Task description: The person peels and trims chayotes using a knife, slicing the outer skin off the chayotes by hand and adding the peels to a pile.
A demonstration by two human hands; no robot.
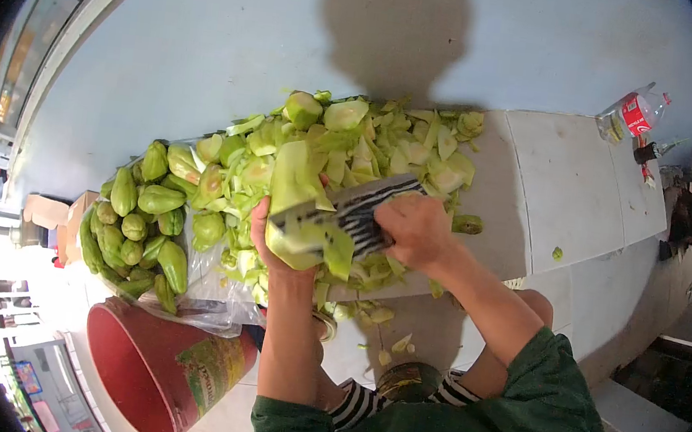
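My left hand (pixel 259 228) is wrapped around the underside of a large pale green chayote (pixel 295 179) with its skin cut away in flat facets. In my right hand (pixel 416 228) is a broad-bladed knife (pixel 364 205), with black-and-white stripes showing across its blade. The blade lies against the chayote's near side, partly blurred by motion. A strip of green peel (pixel 338 253) hangs beneath the blade. Behind and around both hands spreads a heap of peelings and cut chayote (pixel 408 142). My fingertips on the far side of the chayote are hidden.
Whole green chayotes (pixel 134 223) are piled at the left on a clear plastic sheet (pixel 220 287). A red bucket (pixel 136 363) leans at the lower left. Against the wall at the right lies a plastic bottle (pixel 639 112). Scattered peel pieces (pixel 400 344) dot the floor near my legs.
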